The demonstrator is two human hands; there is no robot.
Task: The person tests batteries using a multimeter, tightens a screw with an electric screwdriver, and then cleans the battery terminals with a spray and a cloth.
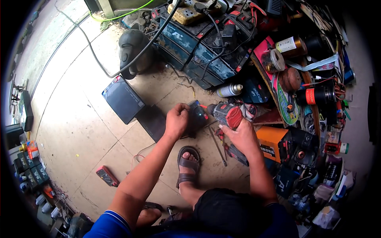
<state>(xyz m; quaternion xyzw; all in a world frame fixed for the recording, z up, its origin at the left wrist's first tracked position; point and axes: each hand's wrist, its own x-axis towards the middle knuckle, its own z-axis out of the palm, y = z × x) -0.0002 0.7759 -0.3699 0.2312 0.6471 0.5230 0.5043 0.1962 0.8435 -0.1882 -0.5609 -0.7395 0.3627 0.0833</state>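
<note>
My right hand (243, 137) is closed around a red and black cordless drill (228, 114). The drill's front end points left, toward the terminal end of a dark battery (195, 118) on the floor. At that battery's left side, my left hand (177, 118) has its fingers curled together. Whatever it pinches, if anything, is hidden. Left of this hand lies a dark flat block (151, 123). Touching its upper left is a grey battery (123, 99) with a small red terminal at one corner.
A red multimeter (107, 176) lies on the tiles at the left. Stacked large batteries (194, 51) carry a dirty power strip (194, 12) and cables. A helmet (135, 49) and a spray can (229, 90) stand nearby. Crowded shelves fill the right; my sandalled foot (188, 166) is close.
</note>
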